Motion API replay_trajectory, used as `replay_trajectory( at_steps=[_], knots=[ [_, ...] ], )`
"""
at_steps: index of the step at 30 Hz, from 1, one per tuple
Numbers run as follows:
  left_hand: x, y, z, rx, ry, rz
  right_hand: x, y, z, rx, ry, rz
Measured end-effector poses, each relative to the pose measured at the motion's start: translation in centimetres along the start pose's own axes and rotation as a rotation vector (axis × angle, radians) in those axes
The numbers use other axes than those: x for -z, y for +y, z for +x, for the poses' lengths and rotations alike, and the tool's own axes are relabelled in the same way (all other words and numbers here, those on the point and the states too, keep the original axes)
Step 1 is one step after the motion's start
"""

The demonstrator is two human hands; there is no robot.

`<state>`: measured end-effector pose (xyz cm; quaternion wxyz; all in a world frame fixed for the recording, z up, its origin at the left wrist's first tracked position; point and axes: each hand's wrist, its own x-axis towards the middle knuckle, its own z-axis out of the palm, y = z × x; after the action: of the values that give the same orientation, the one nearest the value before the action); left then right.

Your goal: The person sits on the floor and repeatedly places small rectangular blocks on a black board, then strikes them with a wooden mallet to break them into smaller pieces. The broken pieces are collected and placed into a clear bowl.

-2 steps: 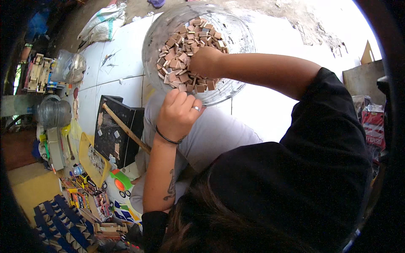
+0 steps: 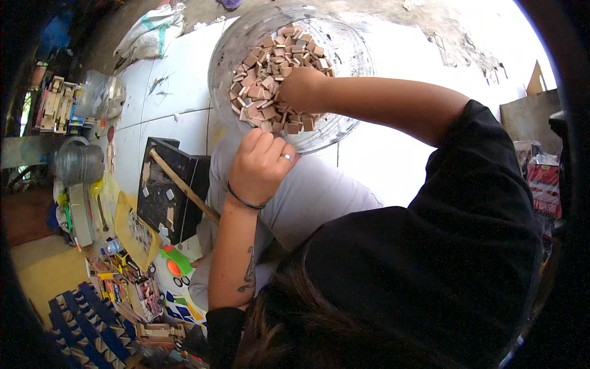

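A big, round, see-through basin (image 2: 345, 56) stands tilted in front of me, its wall smudged with dark marks. Inside lies a heap of small flat brown wooden pieces (image 2: 255, 92). My left hand (image 2: 263, 158) has its fingers curled over the basin's near rim, with a ring and a black wristband showing. Reaching in from the right, my right hand (image 2: 301, 89) is sunk in the heap. Its fingers are hidden among the pieces, so their grip does not show.
Left of my leg is a black box-like block (image 2: 161, 212) with a wooden handle (image 2: 184, 184) leaning across it. Beyond lie a yellow tray (image 2: 132, 224), wooden toy vehicles (image 2: 161, 334) and clear plastic bags. A white sack (image 2: 150, 31) rests at the far left on the tiles.
My right hand and the basin with its pieces have shifted very slightly right. My left hand keeps its place on the rim.
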<state>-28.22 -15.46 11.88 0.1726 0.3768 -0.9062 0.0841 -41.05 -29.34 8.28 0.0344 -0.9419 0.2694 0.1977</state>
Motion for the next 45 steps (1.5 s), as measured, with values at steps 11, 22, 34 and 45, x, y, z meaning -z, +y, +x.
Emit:
replay_trajectory(
  at_steps=[11, 22, 34, 45],
  knots=[
    [-0.4, -0.1, 0.3, 0.005, 0.022, 0.015, 1.4, 1.0, -1.3, -0.097, 0.108, 0.023],
    [-0.2, -0.1, 0.4, 0.041, 0.012, 0.040, 0.2, 0.5, -0.4, -0.010, 0.111, -0.086],
    [-0.5, 0.0, 0.2, -0.005, 0.041, 0.038, 0.0, 0.3, -0.4, -0.082, 0.242, 0.193],
    [-0.5, -0.3, 0.5, 0.014, 0.084, 0.020, 3.9, 1.3, 0.1, -0.033, 0.420, 2.157]
  ],
)
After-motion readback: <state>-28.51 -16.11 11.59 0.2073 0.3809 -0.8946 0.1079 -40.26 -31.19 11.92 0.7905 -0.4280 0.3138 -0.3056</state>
